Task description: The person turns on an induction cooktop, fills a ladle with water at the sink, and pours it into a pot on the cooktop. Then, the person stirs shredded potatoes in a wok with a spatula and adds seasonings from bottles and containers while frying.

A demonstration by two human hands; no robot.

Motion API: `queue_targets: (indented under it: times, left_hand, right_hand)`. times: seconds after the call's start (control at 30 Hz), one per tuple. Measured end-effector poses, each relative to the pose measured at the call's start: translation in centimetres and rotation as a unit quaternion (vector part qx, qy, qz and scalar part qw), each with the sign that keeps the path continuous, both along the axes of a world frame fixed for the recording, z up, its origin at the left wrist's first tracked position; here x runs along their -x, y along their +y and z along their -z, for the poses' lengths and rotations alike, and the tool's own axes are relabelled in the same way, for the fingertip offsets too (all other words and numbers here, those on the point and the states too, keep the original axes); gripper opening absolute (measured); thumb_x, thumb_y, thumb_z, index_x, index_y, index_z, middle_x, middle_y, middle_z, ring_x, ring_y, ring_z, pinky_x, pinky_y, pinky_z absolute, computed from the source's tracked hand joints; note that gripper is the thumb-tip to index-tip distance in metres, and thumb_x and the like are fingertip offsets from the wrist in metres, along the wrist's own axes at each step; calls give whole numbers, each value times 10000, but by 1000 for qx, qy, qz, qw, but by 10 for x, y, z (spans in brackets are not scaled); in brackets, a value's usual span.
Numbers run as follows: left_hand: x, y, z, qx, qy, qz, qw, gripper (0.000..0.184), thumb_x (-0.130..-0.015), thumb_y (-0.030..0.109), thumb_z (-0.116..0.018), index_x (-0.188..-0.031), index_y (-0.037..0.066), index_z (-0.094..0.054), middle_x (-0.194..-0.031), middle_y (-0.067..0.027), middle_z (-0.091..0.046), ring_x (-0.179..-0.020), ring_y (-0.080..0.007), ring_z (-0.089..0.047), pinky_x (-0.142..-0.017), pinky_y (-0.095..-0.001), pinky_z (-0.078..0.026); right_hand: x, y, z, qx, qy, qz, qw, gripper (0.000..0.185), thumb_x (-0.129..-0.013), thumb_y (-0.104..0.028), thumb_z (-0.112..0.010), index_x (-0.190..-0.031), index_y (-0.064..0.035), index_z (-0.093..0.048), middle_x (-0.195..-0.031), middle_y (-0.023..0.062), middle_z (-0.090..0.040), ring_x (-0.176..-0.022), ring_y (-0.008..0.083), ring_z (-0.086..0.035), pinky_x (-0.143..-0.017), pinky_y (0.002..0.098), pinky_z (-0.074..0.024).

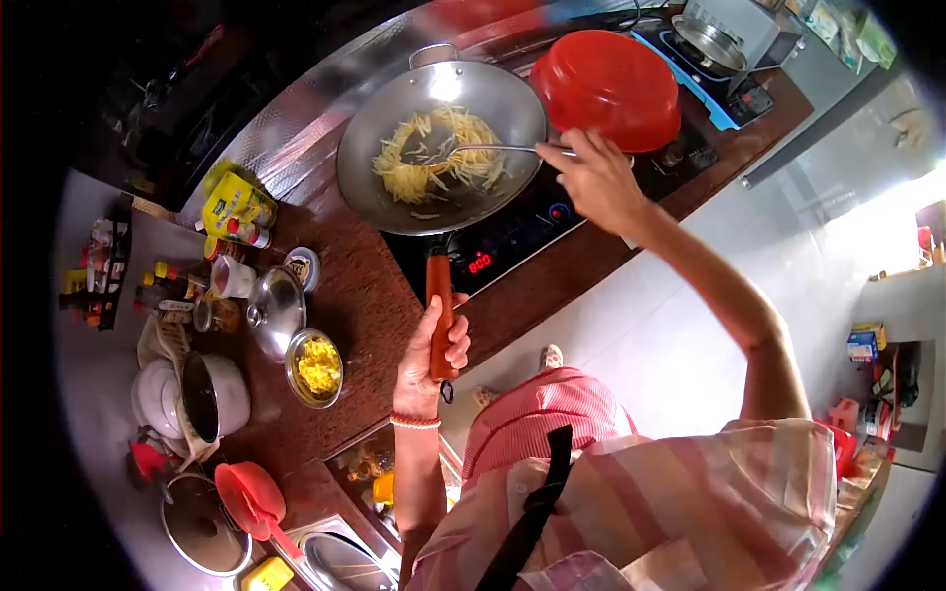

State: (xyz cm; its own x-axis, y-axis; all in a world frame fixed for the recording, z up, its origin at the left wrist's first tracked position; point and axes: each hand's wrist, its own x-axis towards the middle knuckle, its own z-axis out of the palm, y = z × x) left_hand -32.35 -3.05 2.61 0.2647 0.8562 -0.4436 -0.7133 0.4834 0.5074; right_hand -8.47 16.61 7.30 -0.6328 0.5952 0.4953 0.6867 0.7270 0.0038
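My left hand (434, 345) is wrapped around the brown wooden handle (439, 286) of a grey metal wok (370, 133). The wok sits on a black induction cooktop (512, 241) with a red lit display. Pale yellow shreds, like cut potato (478, 163), are spread over the wok's bottom. My right hand (601, 182) grips the end of a long-handled metal spatula (503, 148) from the right side. Its head rests among the shreds and is partly hidden by them.
A red plastic basin (606, 89) stands just right of the wok. On the left counter are a bowl of yellow food (317, 366), a metal lid (276, 310), seasoning jars and a pot (217, 394). A red strainer (251, 497) lies near the sink. Another pan (709, 44) stands at the upper right.
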Motion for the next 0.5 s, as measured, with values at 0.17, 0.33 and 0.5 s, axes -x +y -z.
queue_targets:
  times: [0.17,0.33,0.5]
  left_hand:
    - [-4,0,0,8,-14,-8,1000,429,-870,428,-502,-1112,79,-444,-628,18,-392,-434,-59,-360,-377,-193,-311]
    - [-8,-1,-5,5,5,-16,1000,418,-878,422,-488,-1114,79,-443,-633,18,-393,-436,-58,-362,-379,-192,-310]
    - [-11,-1,-3,14,2,-17,1000,416,-881,418,-484,-1114,75,-443,-636,17,-396,-438,-60,-369,-384,-195,-317]
  right_hand:
    - [10,-69,59,246,16,40,968,319,-730,-187,-590,-1047,-164,-615,-654,155,-593,-587,306,-584,-550,407,-463]
    - [25,-80,104,316,-26,53,947,507,-721,-173,-580,-1221,-175,-500,-625,173,-573,-583,318,-581,-568,431,-463]
    - [26,-75,93,305,11,28,952,479,-728,-166,-574,-1204,-170,-517,-698,139,-594,-661,302,-594,-626,419,-472]
